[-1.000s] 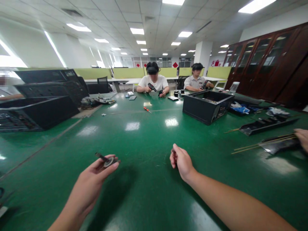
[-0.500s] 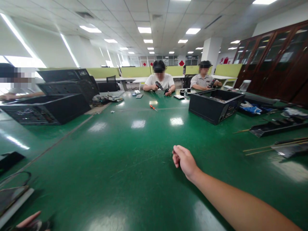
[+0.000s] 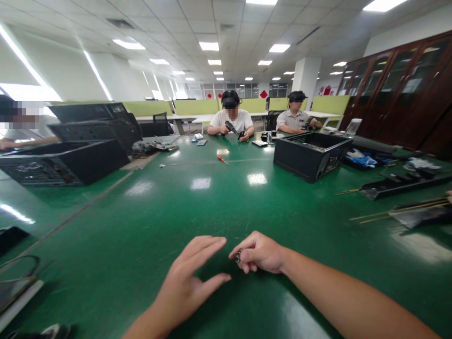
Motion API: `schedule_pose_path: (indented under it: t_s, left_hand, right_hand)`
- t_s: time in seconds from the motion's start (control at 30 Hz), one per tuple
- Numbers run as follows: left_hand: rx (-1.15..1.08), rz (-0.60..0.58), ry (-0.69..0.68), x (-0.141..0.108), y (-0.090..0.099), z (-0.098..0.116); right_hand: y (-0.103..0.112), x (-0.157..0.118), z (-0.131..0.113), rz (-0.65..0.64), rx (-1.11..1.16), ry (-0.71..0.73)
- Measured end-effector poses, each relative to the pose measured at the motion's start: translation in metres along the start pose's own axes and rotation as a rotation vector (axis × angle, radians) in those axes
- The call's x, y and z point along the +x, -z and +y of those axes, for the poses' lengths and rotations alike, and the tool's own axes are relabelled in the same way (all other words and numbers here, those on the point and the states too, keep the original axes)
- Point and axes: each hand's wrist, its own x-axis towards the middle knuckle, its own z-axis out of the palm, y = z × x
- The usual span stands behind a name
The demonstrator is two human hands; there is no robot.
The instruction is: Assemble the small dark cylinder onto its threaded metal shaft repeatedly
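Note:
My right hand is closed over the green table. Its thumb and fingers pinch a small shiny metal piece, mostly covered, whose kind I cannot make out. Just left of it, my left hand is open, thumb and fingers apart, pointing toward the right hand with nothing in it. The hands do not touch. At the lower left edge lies a dark object with a silvery part, cut off by the frame.
An orange screwdriver lies mid-table. Black computer cases stand at right and left. Metal trays with thin brass rods lie at right. One person opposite holds a power drill; other people sit nearby.
My left hand has come from the bottom left corner to the middle. My right hand has moved left and nearer, turning so the metal piece shows. The view has shifted slightly.

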Motion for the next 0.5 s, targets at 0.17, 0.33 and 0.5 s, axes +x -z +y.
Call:
schedule_pose_path:
  t_s: [0.17,0.33,0.5]
  left_hand:
    - [-0.268,0.068,-0.042,0.037,-0.045,0.011]
    - [-0.286,0.083,-0.015,0.031,-0.044,0.015]
    - [-0.227,0.223,0.188,0.009,0.003,0.015]
  right_hand:
    - [0.001,0.002,-0.003,0.001,0.095,0.000]
    - [-0.002,0.003,-0.003,-0.016,0.136,-0.007]
    - [-0.002,0.000,-0.004,-0.027,0.145,-0.011]
